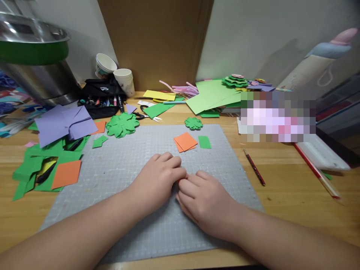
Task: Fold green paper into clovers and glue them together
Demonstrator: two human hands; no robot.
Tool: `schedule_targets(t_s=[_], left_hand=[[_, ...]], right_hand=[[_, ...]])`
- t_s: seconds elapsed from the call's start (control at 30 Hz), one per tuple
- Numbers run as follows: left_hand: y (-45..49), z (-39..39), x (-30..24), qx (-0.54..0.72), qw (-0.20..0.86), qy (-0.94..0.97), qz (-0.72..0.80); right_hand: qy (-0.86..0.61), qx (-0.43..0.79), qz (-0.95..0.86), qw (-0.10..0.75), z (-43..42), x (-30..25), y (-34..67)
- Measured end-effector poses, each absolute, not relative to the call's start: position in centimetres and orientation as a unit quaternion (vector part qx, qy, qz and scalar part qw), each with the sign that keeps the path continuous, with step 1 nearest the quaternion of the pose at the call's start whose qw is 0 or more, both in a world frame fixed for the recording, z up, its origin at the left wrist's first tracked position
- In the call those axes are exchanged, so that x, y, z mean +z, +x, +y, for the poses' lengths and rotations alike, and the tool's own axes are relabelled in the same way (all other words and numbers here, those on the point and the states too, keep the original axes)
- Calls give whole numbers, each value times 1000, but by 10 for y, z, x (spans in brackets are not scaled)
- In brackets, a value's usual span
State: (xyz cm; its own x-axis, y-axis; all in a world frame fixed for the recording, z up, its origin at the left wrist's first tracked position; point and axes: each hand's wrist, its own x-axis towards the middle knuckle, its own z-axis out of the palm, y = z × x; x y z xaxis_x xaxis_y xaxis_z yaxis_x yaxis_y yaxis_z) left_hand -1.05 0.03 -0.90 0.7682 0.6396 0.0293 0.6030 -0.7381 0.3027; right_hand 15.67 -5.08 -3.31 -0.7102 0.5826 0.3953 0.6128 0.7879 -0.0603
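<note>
Both hands meet over the middle of a grey cutting mat (135,232), fingertips together. My left hand (157,180) and my right hand (206,198) are closed on a small piece of orange paper (179,181); only a reddish-orange sliver of it shows between the fingers. Just beyond them lie two stacked orange paper squares (186,141) and a green paper rectangle (204,142). Further back on the mat are a small green paper flower (193,123) and a larger layered green one (122,125).
Purple paper (53,123), green scraps (28,165) and an orange square (66,174) lie left. Scissors (153,118), a black pencil case (101,110) and paper cups (124,82) stand behind. At right lie a dark pencil (254,167) and a red-and-white stick (316,170).
</note>
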Motion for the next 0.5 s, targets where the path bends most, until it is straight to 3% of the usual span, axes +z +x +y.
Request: schedule_targets(t_s=[0.3, 0.5], left_hand=[[-12, 1, -12, 69, 143, 927, 341], [-13, 1, -13, 72, 147, 927, 338]], right_hand=[[-179, 15, -973, 148, -70, 2, 170], [-414, -24, -906, 79, -90, 13, 175]])
